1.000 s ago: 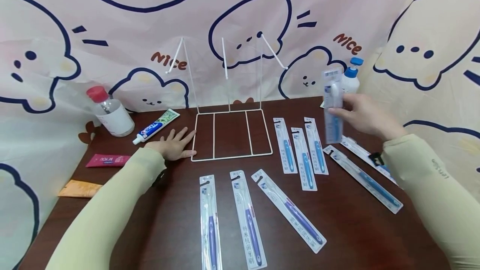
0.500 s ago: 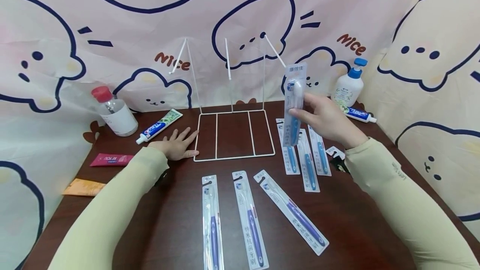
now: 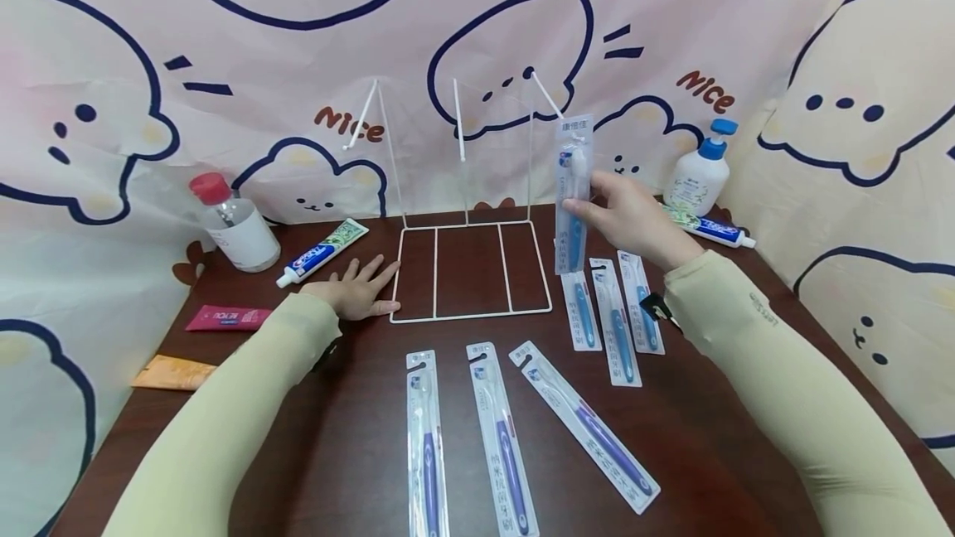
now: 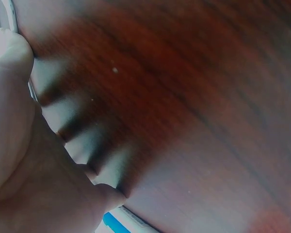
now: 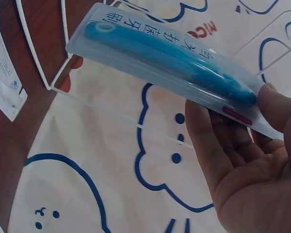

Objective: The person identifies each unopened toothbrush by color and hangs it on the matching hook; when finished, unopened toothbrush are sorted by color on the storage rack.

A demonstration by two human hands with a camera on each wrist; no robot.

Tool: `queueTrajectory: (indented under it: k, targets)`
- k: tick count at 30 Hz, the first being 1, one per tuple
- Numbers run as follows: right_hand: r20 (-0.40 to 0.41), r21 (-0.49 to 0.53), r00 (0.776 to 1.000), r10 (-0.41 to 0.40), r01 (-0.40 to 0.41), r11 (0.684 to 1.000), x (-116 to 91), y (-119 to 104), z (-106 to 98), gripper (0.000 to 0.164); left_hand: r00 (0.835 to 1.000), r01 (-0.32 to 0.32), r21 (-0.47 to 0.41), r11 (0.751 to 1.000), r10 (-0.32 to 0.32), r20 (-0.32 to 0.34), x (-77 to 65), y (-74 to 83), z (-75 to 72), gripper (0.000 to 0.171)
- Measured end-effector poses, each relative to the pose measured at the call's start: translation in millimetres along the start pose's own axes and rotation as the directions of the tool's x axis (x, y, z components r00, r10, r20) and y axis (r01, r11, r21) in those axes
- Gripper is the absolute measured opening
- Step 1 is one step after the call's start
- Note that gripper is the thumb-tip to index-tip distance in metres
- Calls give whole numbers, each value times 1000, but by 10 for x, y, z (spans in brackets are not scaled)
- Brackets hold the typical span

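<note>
My right hand [image 3: 634,214] pinches a packaged blue toothbrush [image 3: 572,230] between thumb and fingers, holding it upright above the table. The top of its pack is at the tip of the right-hand hook [image 3: 548,96] of a white wire display rack [image 3: 472,316]; whether they touch I cannot tell. In the right wrist view, the blue handle [image 5: 169,58] shows through the clear plastic. My left hand [image 3: 354,288] rests on the table with its fingers spread, thumb and fingertips at the left bar of the rack's base. No package hangs on the rack's hooks.
Packaged blue toothbrushes [image 3: 615,330] lie right of the rack, and purple ones [image 3: 509,454] lie in front. Toothpaste [image 3: 322,252], a red-capped bottle [image 3: 242,230], a pink tube [image 3: 227,319] and an orange tube [image 3: 173,373] lie left. A pump bottle [image 3: 697,181] and another toothpaste tube [image 3: 712,229] stand back right.
My right hand has carried the packaged toothbrush leftward from near the pump bottle to the rack's right hook. The left hand has stayed at the rack's base.
</note>
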State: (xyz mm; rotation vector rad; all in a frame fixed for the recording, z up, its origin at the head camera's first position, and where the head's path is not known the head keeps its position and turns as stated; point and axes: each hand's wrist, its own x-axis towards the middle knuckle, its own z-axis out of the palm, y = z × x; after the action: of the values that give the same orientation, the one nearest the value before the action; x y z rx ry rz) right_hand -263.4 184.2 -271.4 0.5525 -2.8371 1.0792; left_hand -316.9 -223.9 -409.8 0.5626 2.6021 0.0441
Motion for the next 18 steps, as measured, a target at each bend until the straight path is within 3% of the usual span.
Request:
queueTrajectory:
  k: [6, 18]
  targets:
    - [16, 6, 999, 29, -29, 1000, 379, 62, 22, 54, 1000, 7, 2, 1000, -7, -1, 26, -17, -16, 82]
    - [56, 148, 990, 129, -136, 980, 1048, 189, 80, 61, 1000, 25, -3, 1000, -25, 13, 13, 2, 22, 84]
